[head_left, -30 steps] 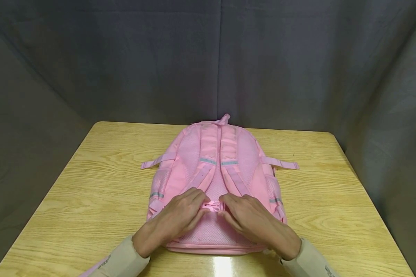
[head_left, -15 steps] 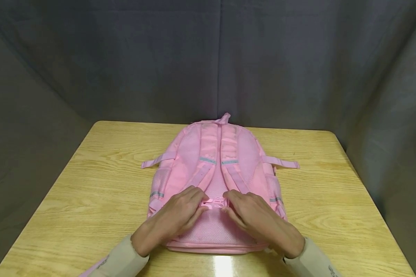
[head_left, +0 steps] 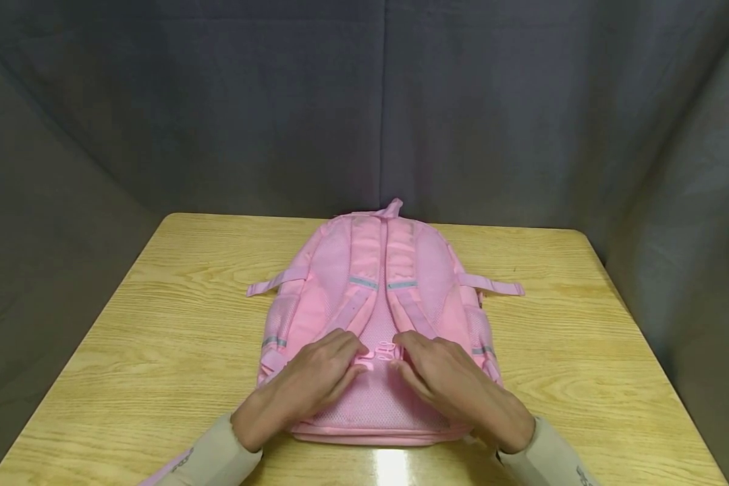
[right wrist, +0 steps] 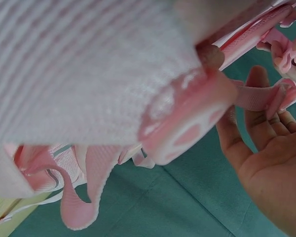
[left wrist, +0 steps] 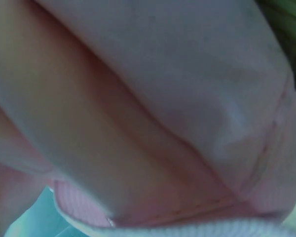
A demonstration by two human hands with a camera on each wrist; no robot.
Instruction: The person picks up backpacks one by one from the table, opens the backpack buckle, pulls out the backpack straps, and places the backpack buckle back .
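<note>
A pink backpack (head_left: 376, 412) lies on the table with its shoulder straps (head_left: 367, 253) facing up. Over its lower back panel, my left hand (head_left: 318, 368) pinches one half of a pink side-release buckle (head_left: 366, 366) between thumb and fingers. From the other side my right hand (head_left: 440, 368) grips the pronged half (head_left: 387, 350), its open prongs pointing left at the first half. In the right wrist view, the right hand (right wrist: 276, 168) has pink webbing (right wrist: 256, 97) running to its fingers. Blurred pink fabric (left wrist: 197, 59) fills most of the left wrist view.
The wooden table (head_left: 583, 378) spreads around the backpack. Loose webbing ends (head_left: 492, 285) stick out at both sides of the bag, and a top loop (head_left: 393, 209) stands at the far end. A dark grey curtain (head_left: 279, 108) closes off the back and sides.
The pronged buckle half has shifted slightly right with my right hand and tilted, so its prongs show more plainly. The left hand stays nearly still; the backpack has not moved.
</note>
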